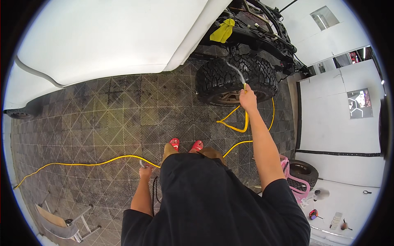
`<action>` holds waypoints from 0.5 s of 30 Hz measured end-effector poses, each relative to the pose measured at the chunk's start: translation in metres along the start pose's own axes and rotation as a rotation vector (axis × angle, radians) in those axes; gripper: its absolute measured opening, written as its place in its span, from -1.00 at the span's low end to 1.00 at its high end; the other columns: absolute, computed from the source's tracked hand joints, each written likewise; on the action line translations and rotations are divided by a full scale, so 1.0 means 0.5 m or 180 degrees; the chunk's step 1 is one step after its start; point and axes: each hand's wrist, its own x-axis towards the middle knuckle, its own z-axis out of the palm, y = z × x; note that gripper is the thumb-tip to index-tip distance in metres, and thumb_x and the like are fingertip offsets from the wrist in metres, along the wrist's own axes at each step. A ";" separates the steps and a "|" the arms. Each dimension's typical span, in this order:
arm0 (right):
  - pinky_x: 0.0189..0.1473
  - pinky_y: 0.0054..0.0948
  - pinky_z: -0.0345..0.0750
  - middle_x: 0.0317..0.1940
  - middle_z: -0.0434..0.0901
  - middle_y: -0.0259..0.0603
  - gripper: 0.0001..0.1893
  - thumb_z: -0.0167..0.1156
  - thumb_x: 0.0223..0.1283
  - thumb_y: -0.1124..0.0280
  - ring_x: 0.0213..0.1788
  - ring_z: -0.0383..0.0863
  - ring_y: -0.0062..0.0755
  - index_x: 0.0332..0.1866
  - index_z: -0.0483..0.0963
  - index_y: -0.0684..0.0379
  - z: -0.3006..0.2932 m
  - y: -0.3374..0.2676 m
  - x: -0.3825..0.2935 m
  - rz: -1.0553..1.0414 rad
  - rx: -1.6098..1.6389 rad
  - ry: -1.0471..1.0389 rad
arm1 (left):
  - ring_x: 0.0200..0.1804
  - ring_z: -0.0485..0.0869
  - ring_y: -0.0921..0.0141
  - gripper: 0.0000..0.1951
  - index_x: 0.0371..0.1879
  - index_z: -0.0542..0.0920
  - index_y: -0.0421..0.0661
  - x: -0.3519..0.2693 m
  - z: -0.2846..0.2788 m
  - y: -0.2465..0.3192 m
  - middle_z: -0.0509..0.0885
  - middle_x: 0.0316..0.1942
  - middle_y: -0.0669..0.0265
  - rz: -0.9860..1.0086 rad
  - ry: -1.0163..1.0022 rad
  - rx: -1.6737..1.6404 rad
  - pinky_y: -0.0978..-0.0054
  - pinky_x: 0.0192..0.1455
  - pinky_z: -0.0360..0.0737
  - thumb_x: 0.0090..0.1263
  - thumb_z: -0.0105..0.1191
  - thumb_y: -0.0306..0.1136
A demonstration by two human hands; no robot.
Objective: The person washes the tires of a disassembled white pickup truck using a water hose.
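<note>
My right hand (247, 97) is closed around the end of a yellow hose (245, 87), held out over a large off-road tire (215, 81) with a bronze-colored wheel. A whitish stream of water (236, 70) arcs from the hose end towards the black chassis parts behind the tire. At my left side, my left hand (146, 171) holds a small grey object (142, 164) whose kind I cannot tell. The yellow hose (101, 163) passes near that hand on the floor. Above the tire, a yellow cloth (223, 31) hangs on the exposed black vehicle frame (243, 36).
A white vehicle body (107, 37) spans the upper left. Hose loops (232, 126) lie on the tiled floor (117, 123) by the wheel. A folding chair (66, 224) is at lower left; a pink plastic chair (297, 181) and loose wheel (303, 172) are at right.
</note>
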 end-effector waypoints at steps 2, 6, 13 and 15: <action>0.27 0.01 0.54 0.16 0.62 0.33 -0.44 0.05 0.45 0.21 0.23 0.60 0.36 0.49 0.36 0.17 -0.003 0.008 0.003 0.0127 0.0030 0.0209 | -0.30 0.74 0.36 -0.83 -0.34 0.77 -0.02 0.003 -0.002 0.003 0.78 -0.39 0.27 0.0008 0.0000 -0.0026 0.32 -0.19 0.61 0.29 0.09 -0.33; 0.23 0.09 0.55 0.08 0.64 0.34 -0.47 0.02 0.44 0.23 0.15 0.63 0.40 0.44 0.36 0.21 -0.016 0.026 0.009 0.0142 0.0021 0.0401 | -0.16 0.80 0.12 -0.88 -0.31 0.81 0.06 0.016 -0.004 -0.021 0.80 -0.31 0.17 0.0018 -0.0005 -0.0015 0.15 -0.06 0.68 0.22 0.30 -0.27; 0.25 0.07 0.55 0.10 0.64 0.33 -0.48 0.04 0.43 0.21 0.17 0.62 0.38 0.42 0.40 0.21 -0.006 0.076 0.052 0.0428 0.0343 0.0377 | -0.15 0.79 0.10 -0.88 -0.32 0.80 0.04 0.029 0.008 -0.046 0.80 -0.27 0.15 -0.0320 0.0010 -0.0072 0.13 -0.02 0.67 0.24 0.31 -0.25; -0.38 -0.23 0.62 -0.28 0.74 0.09 -0.49 0.06 0.48 0.25 -0.45 0.74 -0.17 0.47 0.40 0.16 0.013 0.123 0.064 0.0077 -0.0009 0.0438 | -0.15 0.79 0.11 -0.85 -0.28 0.80 0.03 0.024 0.016 -0.044 0.81 -0.25 0.16 -0.0062 -0.0068 0.0132 0.14 -0.02 0.68 0.23 0.31 -0.25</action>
